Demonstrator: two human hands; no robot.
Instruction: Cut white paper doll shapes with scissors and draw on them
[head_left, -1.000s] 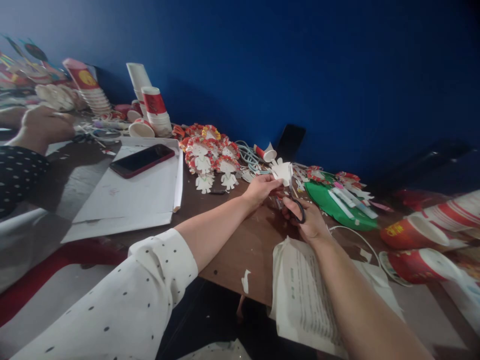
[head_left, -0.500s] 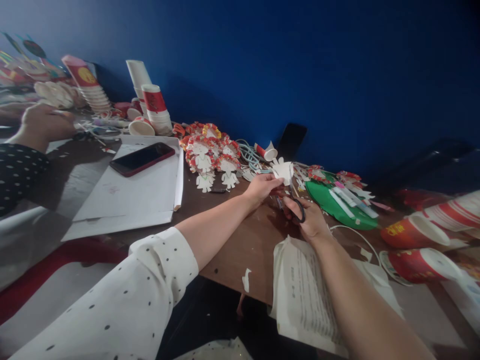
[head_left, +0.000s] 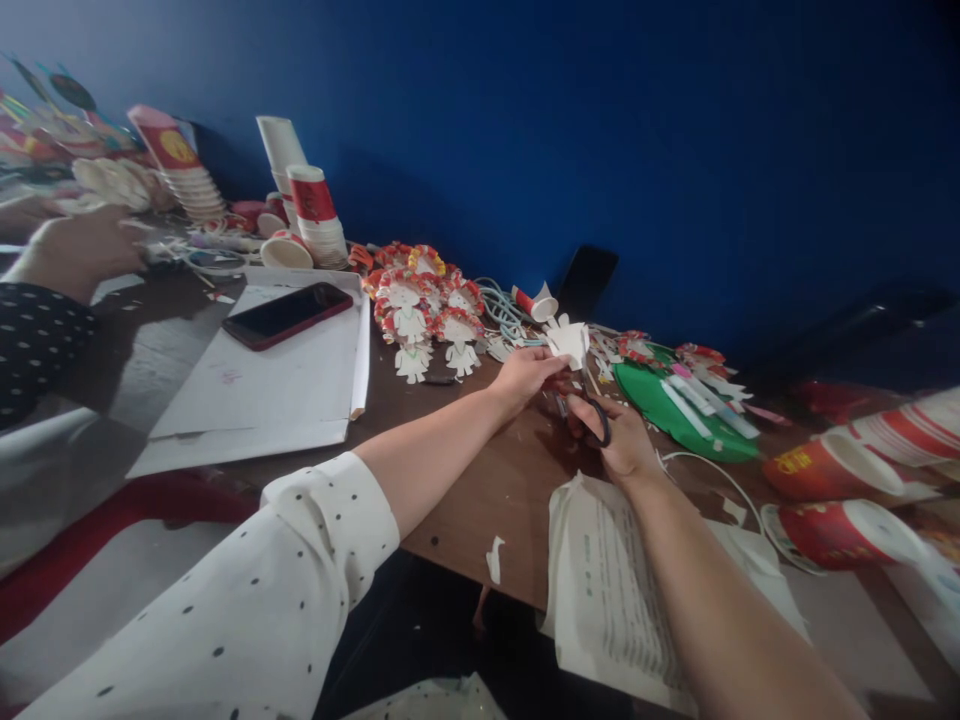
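Note:
Between the fingers of my left hand is a white paper cutout with a jagged upper edge. My right hand grips dark-handled scissors, whose blades point up at the cutout's lower right edge. How far the blades are apart I cannot tell. Left of my hands lies a cluster of paper dolls with white bodies and red-and-orange frilled rims. A white printed paper bag rests under my right forearm at the table's front edge.
A dark phone lies on a white box lid at left. Stacked paper cups stand behind it. Green sheet with markers and tipped red cups are at right. Another phone leans on the blue wall. A co-worker's hand is far left.
My hands, the cutout and the scissors keep nearly the same pose. The whole view has shifted very slightly. The co-worker's hands at far left have moved a little.

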